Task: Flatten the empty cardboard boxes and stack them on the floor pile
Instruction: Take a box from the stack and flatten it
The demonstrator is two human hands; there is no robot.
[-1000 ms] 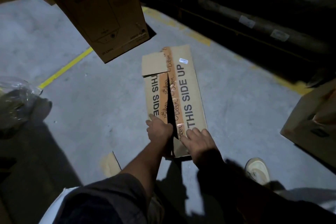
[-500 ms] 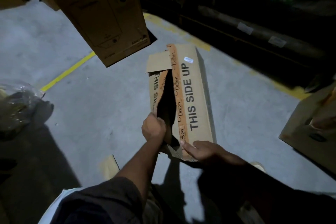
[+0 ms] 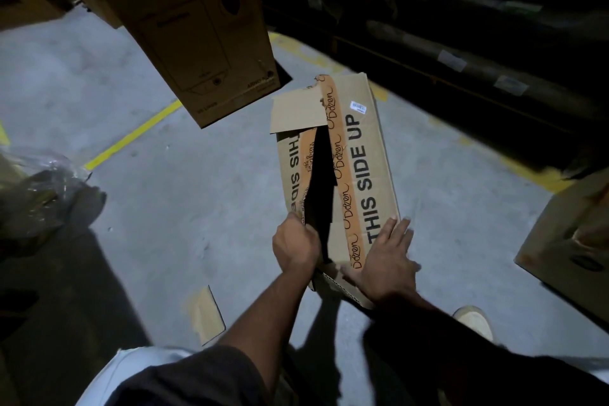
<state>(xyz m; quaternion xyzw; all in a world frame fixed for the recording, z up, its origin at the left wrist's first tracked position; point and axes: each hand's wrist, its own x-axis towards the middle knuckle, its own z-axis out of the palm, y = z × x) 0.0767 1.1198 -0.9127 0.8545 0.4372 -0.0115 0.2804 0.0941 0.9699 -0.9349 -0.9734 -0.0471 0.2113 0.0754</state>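
A long brown cardboard box (image 3: 365, 158) printed "THIS SIDE UP", with orange tape along its seam, lies on the grey concrete floor. Its top seam is split, and a dark gap shows between the two flaps. My left hand (image 3: 295, 249) grips the near end of the left flap at the gap's edge. My right hand (image 3: 385, 260) lies with spread fingers on the near end of the right flap, its thumb at the box's near edge. A small end flap (image 3: 296, 112) sticks out at the far left corner.
A tall brown carton (image 3: 191, 30) stands at the upper left. Another carton (image 3: 573, 247) sits at the right edge. Crumpled plastic wrap (image 3: 36, 188) lies at left, a cardboard scrap (image 3: 206, 313) near my legs. Dark shelving with rolls (image 3: 461, 59) runs behind yellow floor lines (image 3: 131, 138).
The left flap was pulled up and the gap widened. My right hand came from the box's near corner up onto the right flap, fingers spread. My left hand still grips the left flap.
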